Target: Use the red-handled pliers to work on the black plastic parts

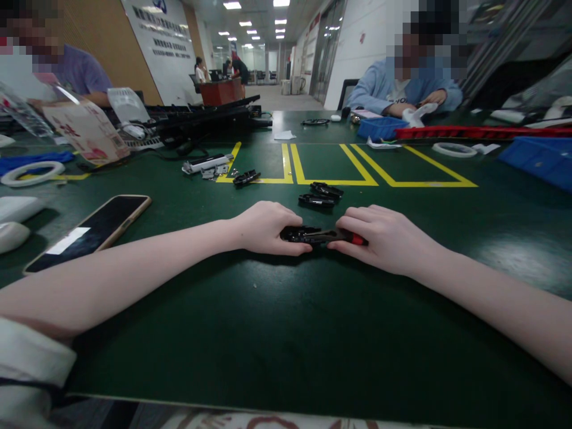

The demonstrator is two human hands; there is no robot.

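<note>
At the middle of the green table, my left hand point(272, 229) is closed around a small black plastic part point(297, 233). My right hand point(379, 235) grips a tool with a dark metal front and a red handle point(358, 239), which looks like pliers. The tool's metal end meets the right side of the black part; my fingers hide much of both. Just beyond my hands lie two similar black parts, one point(316, 201) in front of the other point(328, 190). Farther left is another black part point(246, 177), beside silver metal pieces point(210, 165).
On the left lie a phone point(96, 229), a white tape roll point(32, 174) and a paper bag point(87, 128). Yellow tape outlines point(333, 180) mark the table. Blue bins point(538, 161) and a red strip point(487, 132) stand right. Two people sit across the table.
</note>
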